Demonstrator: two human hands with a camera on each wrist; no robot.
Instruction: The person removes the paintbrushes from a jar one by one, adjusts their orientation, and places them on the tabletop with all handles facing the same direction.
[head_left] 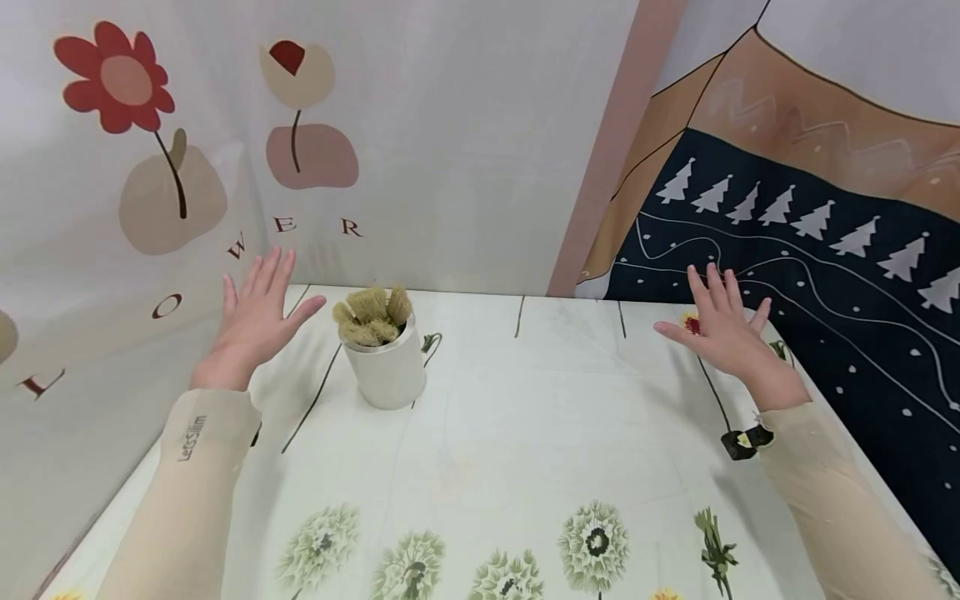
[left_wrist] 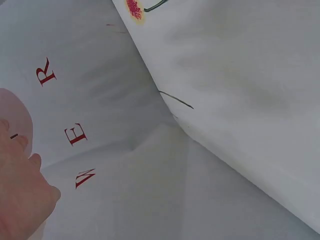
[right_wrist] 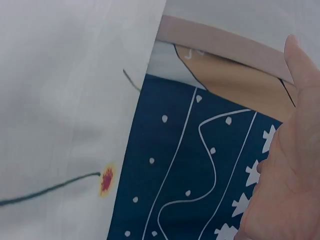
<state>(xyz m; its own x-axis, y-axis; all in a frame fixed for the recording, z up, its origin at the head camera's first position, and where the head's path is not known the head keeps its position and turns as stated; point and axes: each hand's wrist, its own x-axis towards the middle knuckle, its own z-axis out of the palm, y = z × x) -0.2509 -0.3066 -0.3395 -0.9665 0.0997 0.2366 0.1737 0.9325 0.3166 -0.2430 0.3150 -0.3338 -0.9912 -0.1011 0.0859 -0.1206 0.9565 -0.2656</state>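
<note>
Just right of the left hand [head_left: 257, 323] we've got a white cup [head_left: 386, 375] standing upright on the white floral cloth [head_left: 487, 408], with a bunch of beige tufts [head_left: 369, 318] poking out the top. We'd say that hand is pretty relaxed: fingers straight, thumb held well out and pointing toward the tufts, with a bit of gap before the cup. Past its fingertips we spot the printed letters [head_left: 285, 224] on the pale backdrop [head_left: 465, 158]. Well over to the right of the cup, the right hand [head_left: 723, 333] has its fingers straight and spread too, thumb aimed back toward the left hand. Peeking out by that thumb we see a printed red-and-yellow flower [head_left: 692, 324], and beyond and right of the fingers runs a dark blue panel [head_left: 862, 367] with white trees. Nearer the person than either hand, we can make out printed green dandelions [head_left: 594, 543]. Honestly, we can't tell if either palm touches the cloth. Both forearms are in beige sleeves [head_left: 180, 500].
</note>
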